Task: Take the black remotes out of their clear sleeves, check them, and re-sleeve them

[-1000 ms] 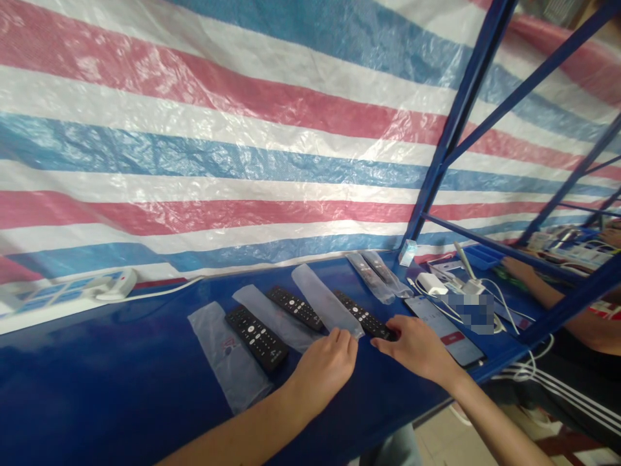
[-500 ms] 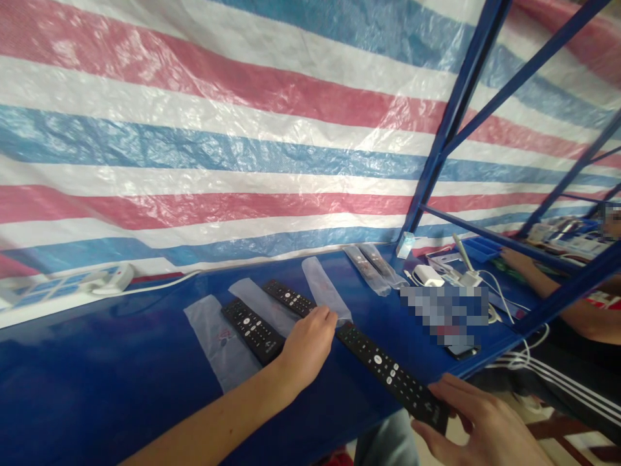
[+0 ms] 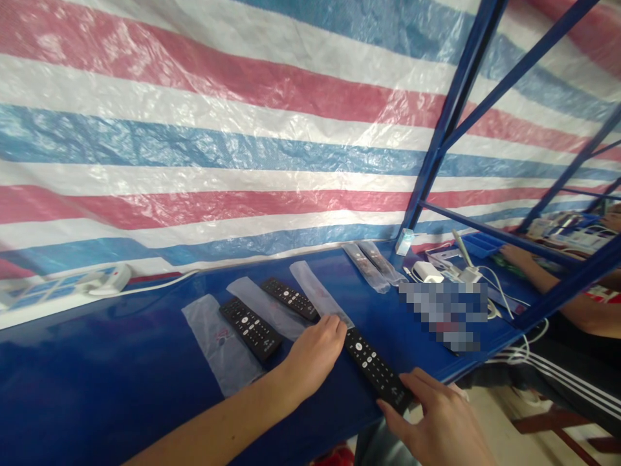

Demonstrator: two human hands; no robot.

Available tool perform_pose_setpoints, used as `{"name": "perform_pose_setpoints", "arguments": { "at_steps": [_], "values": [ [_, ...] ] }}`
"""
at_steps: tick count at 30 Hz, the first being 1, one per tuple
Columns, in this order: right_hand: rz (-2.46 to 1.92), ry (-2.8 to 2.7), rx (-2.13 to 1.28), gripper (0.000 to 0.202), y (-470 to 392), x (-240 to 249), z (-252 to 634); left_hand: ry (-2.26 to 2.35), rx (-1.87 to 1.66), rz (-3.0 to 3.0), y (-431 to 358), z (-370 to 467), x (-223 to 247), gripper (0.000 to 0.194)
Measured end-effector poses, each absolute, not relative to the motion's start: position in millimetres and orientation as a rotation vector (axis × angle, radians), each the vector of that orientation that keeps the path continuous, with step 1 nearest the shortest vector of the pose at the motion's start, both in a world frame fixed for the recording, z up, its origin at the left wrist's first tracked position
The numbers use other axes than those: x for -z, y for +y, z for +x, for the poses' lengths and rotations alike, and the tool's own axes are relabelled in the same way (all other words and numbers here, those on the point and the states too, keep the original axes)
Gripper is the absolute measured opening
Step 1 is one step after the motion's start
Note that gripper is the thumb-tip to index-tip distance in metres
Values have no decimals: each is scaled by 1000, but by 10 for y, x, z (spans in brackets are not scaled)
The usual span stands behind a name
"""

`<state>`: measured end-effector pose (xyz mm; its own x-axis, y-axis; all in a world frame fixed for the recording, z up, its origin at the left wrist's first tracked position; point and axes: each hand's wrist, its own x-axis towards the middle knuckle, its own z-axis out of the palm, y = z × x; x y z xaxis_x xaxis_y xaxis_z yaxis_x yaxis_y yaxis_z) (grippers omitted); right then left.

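Observation:
My right hand (image 3: 427, 411) grips the lower end of a black remote (image 3: 373, 366). The remote's far end meets the mouth of a translucent plastic sleeve (image 3: 315, 288), which my left hand (image 3: 323, 346) pinches there. Left of my left hand, a second black remote (image 3: 250, 329) lies on the blue table, between a flat sleeve (image 3: 216, 343) and another sleeve (image 3: 257, 301). A third remote (image 3: 288, 298) rests just behind my left hand. Farther back lie two bagged remotes (image 3: 366, 266) side by side.
On the blue table (image 3: 97, 375), a small white box (image 3: 404, 242) and white chargers (image 3: 427, 272) with cables stand near a blue metal frame (image 3: 439, 142). At the right, another person's arm (image 3: 533, 268) reaches toward a blue tray (image 3: 478, 246). Striped sheeting hangs behind.
My right hand has moved left and up with the remote, whose tip now overlaps the sleeve's mouth. My left hand has shifted slightly right, and the sleeve lies more tilted.

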<state>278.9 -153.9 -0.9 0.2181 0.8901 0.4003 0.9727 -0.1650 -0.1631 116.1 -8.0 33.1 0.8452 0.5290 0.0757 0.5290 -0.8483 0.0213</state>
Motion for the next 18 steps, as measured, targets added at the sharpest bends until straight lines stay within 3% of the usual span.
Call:
{"name": "perform_pose_setpoints", "arguments": {
  "at_steps": [9, 14, 18],
  "values": [
    [-2202, -1653, 150, 21, -1208, -92, 2593, -599, 157, -3085, -262, 1214, -310, 22],
    [-1968, -1799, -202, 34, -1237, -151, 2789, -698, 156, -3125, -269, 1201, -327, 22],
    [-1852, -1773, -218, 17, -1253, -111, 2924, -690, 210, -3178, -278, 1179, -318, 24]
  ]
}}
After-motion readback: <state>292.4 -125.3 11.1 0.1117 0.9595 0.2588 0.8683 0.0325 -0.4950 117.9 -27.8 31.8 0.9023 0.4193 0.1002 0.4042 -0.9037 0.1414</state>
